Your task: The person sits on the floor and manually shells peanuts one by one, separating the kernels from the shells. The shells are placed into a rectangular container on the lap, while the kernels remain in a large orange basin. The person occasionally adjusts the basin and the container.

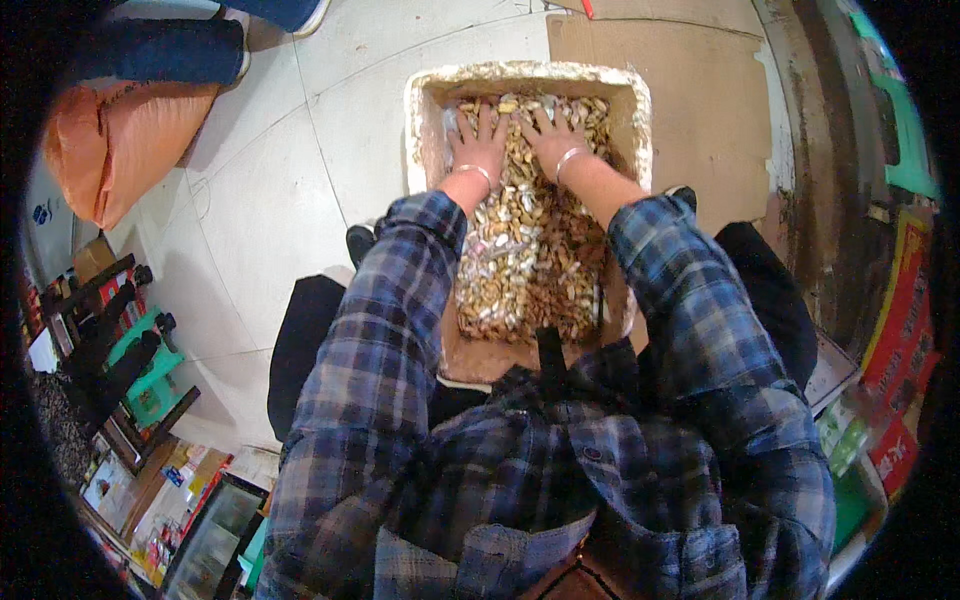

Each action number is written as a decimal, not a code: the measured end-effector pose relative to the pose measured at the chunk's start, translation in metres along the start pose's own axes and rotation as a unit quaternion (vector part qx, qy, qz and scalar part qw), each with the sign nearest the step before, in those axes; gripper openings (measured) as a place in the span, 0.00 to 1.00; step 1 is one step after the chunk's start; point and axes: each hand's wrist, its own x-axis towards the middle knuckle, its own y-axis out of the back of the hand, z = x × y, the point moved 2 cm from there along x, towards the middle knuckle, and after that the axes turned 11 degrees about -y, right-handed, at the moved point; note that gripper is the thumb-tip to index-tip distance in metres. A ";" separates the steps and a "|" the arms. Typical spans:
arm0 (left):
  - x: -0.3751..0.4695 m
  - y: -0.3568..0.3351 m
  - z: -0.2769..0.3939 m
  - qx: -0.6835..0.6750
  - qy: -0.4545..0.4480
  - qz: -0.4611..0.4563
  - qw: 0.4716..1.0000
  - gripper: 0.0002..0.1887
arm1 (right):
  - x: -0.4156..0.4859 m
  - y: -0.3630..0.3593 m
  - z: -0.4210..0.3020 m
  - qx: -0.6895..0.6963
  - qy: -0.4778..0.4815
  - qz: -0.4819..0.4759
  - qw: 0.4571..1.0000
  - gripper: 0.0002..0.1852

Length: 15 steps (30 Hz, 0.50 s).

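Note:
A foam box [416,135] with worn, stained edges stands on the floor between my knees. Inside is a loose heap of small tan, white and brown pieces [499,281]; they look like nuts in the shell, some perhaps in clear wrappers. My left hand [480,146] lies palm down on the far left of the heap, fingers spread. Beside it, my right hand [555,142] rests on the far middle, also with fingers apart. Neither is closed around anything. Each wrist has a silver bangle. The fingertips partly blend into the heap.
Brown cardboard [705,112] covers the floor to the right. At upper left, an orange sack [142,142] lies by another person's dark-trousered leg [172,51]. Green stools [142,367] and packed goods stand at left. A red printed carton [900,300] is at right.

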 end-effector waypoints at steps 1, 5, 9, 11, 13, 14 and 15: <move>0.001 0.013 -0.001 -0.017 0.001 -0.030 0.999 0.47 | -0.003 0.020 -0.001 -0.017 0.011 -0.042 0.999 0.44; -0.021 0.056 0.011 -0.032 -0.012 -0.021 0.999 0.55 | -0.026 0.067 -0.005 -0.080 -0.021 -0.115 0.990 0.41; -0.072 0.047 0.032 0.003 -0.035 0.027 0.999 0.63 | -0.073 0.033 -0.012 0.027 0.016 0.034 0.999 0.42; -0.091 0.014 0.031 -0.007 -0.026 0.014 1.000 0.65 | -0.095 0.004 -0.018 0.034 0.011 0.047 0.998 0.47; -0.099 -0.014 0.029 0.027 0.002 0.005 1.000 0.66 | -0.103 -0.021 -0.022 0.029 -0.012 -0.038 0.999 0.54; -0.101 -0.021 0.031 0.034 0.000 0.009 0.999 0.65 | -0.100 -0.037 -0.021 -0.005 -0.017 -0.013 1.000 0.54; -0.099 -0.028 0.029 0.046 0.000 0.030 0.998 0.65 | -0.097 -0.046 -0.021 0.004 -0.015 -0.012 1.000 0.54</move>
